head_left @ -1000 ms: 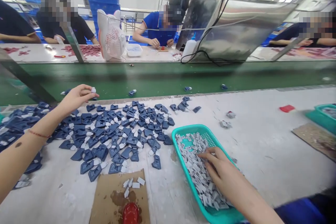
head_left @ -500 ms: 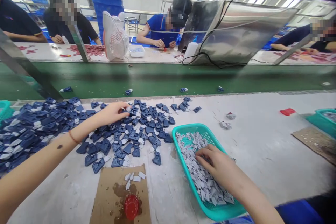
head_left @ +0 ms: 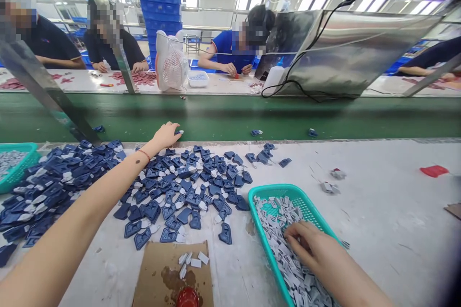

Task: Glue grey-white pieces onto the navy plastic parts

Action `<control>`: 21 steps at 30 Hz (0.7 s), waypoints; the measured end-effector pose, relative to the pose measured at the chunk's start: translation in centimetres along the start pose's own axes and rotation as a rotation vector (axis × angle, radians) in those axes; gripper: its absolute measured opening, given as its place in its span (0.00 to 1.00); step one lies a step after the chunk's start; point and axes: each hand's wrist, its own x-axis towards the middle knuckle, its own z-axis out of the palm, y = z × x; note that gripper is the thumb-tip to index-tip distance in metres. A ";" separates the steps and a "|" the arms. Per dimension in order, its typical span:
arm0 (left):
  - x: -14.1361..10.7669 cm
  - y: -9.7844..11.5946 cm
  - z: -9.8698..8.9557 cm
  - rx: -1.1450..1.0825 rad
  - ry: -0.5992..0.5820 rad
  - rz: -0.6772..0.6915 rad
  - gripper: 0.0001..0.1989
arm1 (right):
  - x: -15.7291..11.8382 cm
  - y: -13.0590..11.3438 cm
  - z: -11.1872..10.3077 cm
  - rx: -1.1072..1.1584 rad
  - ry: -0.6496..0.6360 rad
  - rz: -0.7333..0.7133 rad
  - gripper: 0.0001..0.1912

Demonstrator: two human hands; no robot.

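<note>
My left hand [head_left: 167,135] reaches past the pile to the edge of the green belt, its thumb and fingers closed around a small navy part with a pale tip [head_left: 179,132]. Below that arm, many navy plastic parts [head_left: 194,199] with whitish tabs lie heaped on the table. My right hand [head_left: 306,242] is inside a teal basket [head_left: 268,189] of small grey plastic pieces [head_left: 284,261]. Its fingers are curled together against the pieces; what the tips hold is hidden. In front, a cardboard sheet [head_left: 153,268] carries several pale pieces [head_left: 196,263] and a red round cap [head_left: 188,297].
A second teal basket [head_left: 21,172] stands at the far left. On the green belt [head_left: 223,115] lie more navy parts [head_left: 256,132]. Metal posts [head_left: 54,81] rise at left. A red piece [head_left: 434,171] lies at right. Co-workers sit across the belt.
My left hand has moved away from me, from the pile to the belt's edge. My right hand stays in the basket, fingers more curled. The whole view has shifted slightly.
</note>
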 end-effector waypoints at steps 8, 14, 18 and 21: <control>-1.1 0.2 -0.7 -0.341 0.039 -0.218 0.14 | -2.2 -1.8 -0.5 0.498 0.235 0.256 0.21; -8.8 2.3 -4.2 -0.777 0.027 -0.296 0.14 | -2.9 -3.5 0.1 0.939 0.205 0.423 0.21; -15.8 3.3 -5.7 -1.006 -0.053 -0.329 0.10 | -3.8 -5.7 0.7 1.131 0.287 0.464 0.22; -21.1 3.4 -5.4 -1.220 -0.088 -0.395 0.11 | -4.8 -8.3 1.9 1.198 0.313 0.453 0.22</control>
